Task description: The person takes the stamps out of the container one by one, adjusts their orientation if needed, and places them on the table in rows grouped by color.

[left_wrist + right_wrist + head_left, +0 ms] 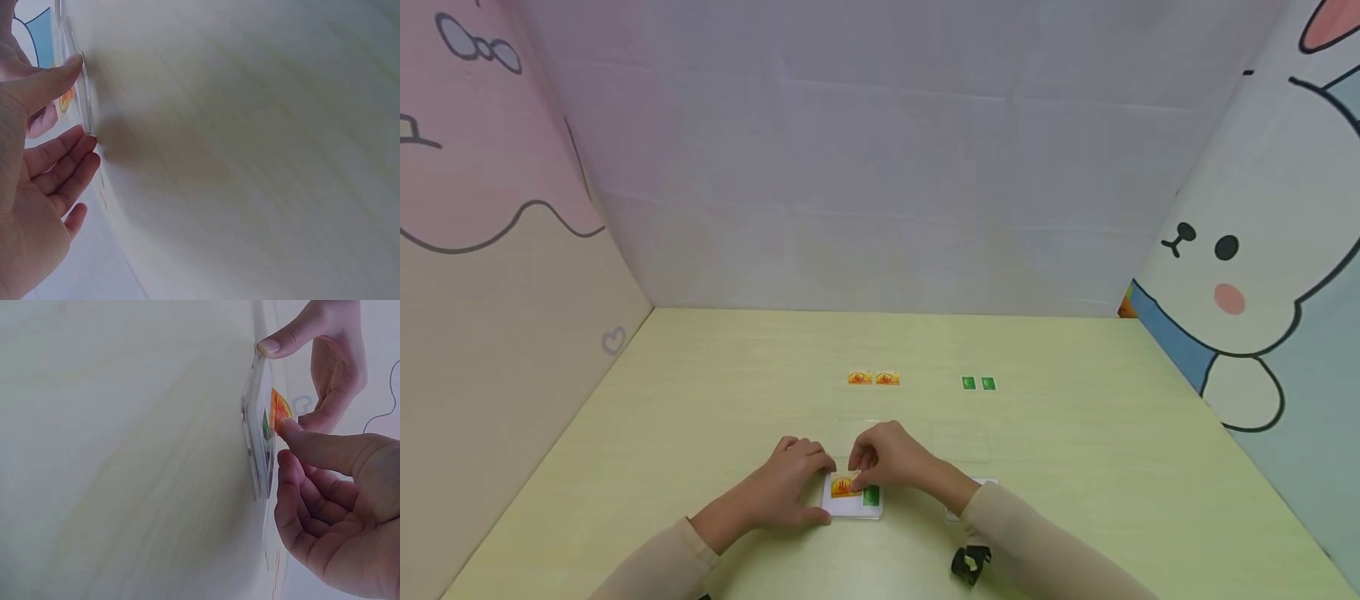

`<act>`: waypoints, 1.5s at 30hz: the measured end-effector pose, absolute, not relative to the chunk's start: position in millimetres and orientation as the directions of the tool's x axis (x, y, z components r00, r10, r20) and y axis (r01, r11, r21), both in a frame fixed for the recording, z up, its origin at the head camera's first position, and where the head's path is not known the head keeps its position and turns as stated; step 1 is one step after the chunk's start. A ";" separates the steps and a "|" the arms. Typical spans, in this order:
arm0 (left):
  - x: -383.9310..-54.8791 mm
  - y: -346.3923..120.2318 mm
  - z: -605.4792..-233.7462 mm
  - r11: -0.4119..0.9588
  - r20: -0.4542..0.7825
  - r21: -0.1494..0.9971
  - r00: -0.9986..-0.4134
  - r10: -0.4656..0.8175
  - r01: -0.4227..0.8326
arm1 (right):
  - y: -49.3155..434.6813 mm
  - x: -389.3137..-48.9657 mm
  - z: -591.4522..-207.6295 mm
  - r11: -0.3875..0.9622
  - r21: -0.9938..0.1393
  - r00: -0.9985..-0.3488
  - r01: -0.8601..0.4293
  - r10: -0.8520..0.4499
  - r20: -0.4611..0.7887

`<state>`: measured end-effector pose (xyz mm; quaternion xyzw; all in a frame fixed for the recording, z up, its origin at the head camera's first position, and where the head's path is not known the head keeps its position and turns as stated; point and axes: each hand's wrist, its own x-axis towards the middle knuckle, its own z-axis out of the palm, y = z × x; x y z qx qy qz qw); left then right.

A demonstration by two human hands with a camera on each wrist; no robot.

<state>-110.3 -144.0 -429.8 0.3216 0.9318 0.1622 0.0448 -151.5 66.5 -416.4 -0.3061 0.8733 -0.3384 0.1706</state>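
A thick white card with clear edges (852, 510) lies on the table in front of me. My left hand (784, 492) holds it by its left side, thumb at the near corner and fingertips at the far one; the left wrist view shows the thumb and fingers at its clear edge. An orange stamp (844, 486) with a red picture is over the card, its right edge pinched between the thumb and fingers of my right hand (889, 457). Beside it, a green stamp (871, 497) lies on the card, partly covered by the right hand.
Two more orange stamps (874, 378) lie side by side farther back, with two green stamps (979, 383) to their right. A faint clear sheet (962, 442) lies nearer. Another white card (952, 517) is partly under my right sleeve, near a small black object (971, 563).
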 end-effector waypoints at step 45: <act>-107.9 -142.6 -424.9 0.743 0.011 0.343 -0.794 0.608 0.575 | 85.1 -176.2 -415.8 0.548 -0.833 -0.669 -0.079 -0.648 -0.364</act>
